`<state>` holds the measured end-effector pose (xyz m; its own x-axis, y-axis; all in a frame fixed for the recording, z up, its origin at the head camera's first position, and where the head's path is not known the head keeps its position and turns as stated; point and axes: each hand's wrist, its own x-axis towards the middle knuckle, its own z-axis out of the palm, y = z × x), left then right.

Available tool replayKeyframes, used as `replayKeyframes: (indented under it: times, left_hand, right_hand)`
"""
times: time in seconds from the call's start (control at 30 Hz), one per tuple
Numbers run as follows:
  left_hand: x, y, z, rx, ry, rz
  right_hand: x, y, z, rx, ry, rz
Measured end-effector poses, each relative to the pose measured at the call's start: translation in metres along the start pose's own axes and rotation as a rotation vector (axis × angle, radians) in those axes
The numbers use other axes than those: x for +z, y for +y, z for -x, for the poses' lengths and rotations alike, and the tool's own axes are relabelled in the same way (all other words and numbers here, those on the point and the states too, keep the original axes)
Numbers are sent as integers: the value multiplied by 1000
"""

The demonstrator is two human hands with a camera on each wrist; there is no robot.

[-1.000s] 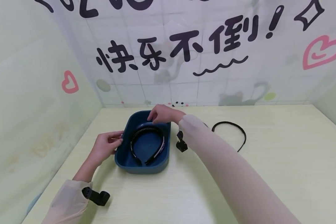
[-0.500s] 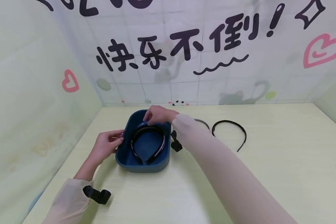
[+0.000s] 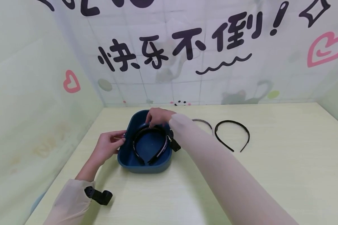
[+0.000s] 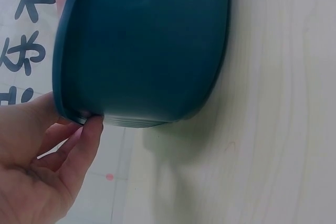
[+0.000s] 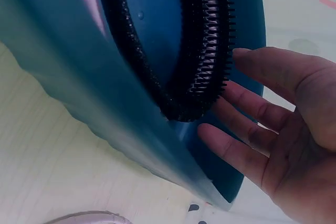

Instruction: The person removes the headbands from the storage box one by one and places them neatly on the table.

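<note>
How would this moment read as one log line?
left hand: holds blue bin; right hand: at headbands inside; table: black headband, right of bin

Wrist views nr tub (image 4: 144, 51); R prob. tilted

Left hand (image 3: 108, 144) pinching, right hand (image 3: 159, 116) bent downward, loosely spread

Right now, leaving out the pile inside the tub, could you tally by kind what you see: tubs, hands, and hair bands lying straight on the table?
Tubs: 1 (the blue tub)
Hands: 2 (left hand, right hand)
Hair bands: 2 (black hair band, partly hidden hair band)
Total: 5
</note>
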<state>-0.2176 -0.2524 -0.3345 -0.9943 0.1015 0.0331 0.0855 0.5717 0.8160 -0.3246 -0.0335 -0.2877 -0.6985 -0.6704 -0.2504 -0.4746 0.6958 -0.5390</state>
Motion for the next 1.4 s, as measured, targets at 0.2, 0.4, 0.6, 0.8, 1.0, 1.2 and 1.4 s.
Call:
replayKeyframes:
  times: [0.2,0.4,0.6,0.8,1.0,1.2,1.4]
  left_hand:
    - [1,1,0,-3,-2,3]
    - [0,3,0,4,0,-1]
    - [1,5,0,5,-4,-6]
    - [0,4,1,0,0,-1]
    - [1,3,0,1,1,-3]
    - [1,0,-1,-1,2,3]
    - [0,-1,-1,-8,2,-3]
  right_hand:
    - [2,2,-2,14,-15,-1]
    - [2,5,-2,25,1,-34]
    - [1,5,-1,34,4,-47]
    - [-1,2,0,14,2,-31]
    - [-3,1,-2,0,8,-17]
    - [-9,0,0,-34,4,-39]
    - [-16,-3,5,-56,30,-39]
